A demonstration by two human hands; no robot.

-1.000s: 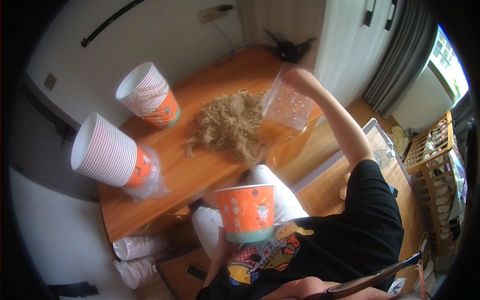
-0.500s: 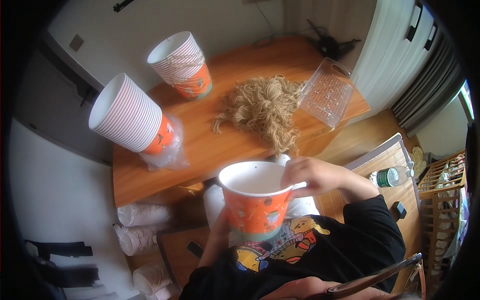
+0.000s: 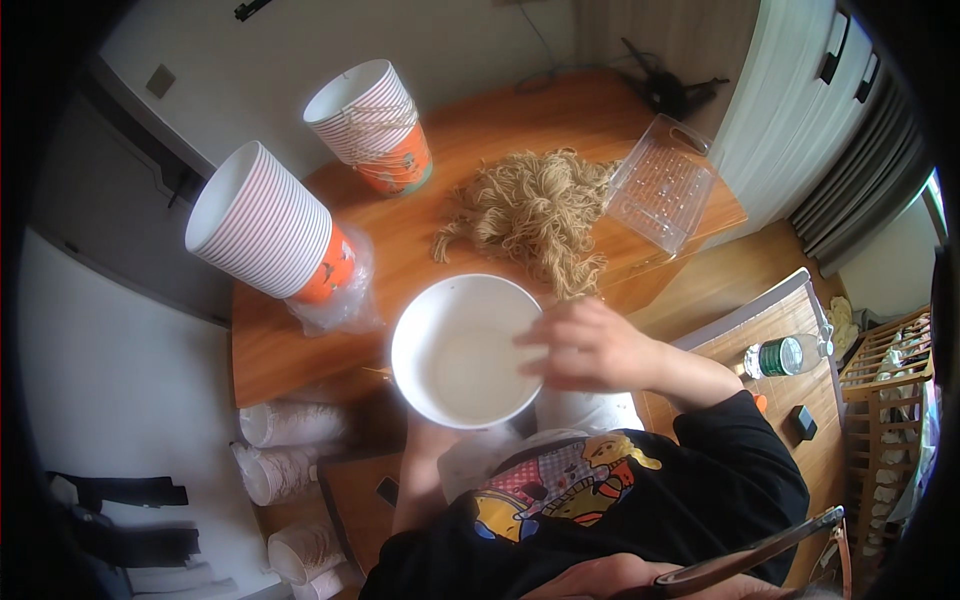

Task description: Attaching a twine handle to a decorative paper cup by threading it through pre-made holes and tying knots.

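Paper cup [image 3: 466, 350]: white inside, empty, round rim, mouth facing up, held upright at centre of the frame.

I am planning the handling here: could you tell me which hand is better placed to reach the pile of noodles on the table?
The right hand, probably. It rests on the rim of the white paper bowl, just short of the noodles. The left hand is hidden under the bowl, seemingly holding it up.

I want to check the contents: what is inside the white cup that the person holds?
The cup shows only a bare white wall and bottom. The right hand covers its right rim, so that edge is hidden. The left hand is under the cup, unseen.
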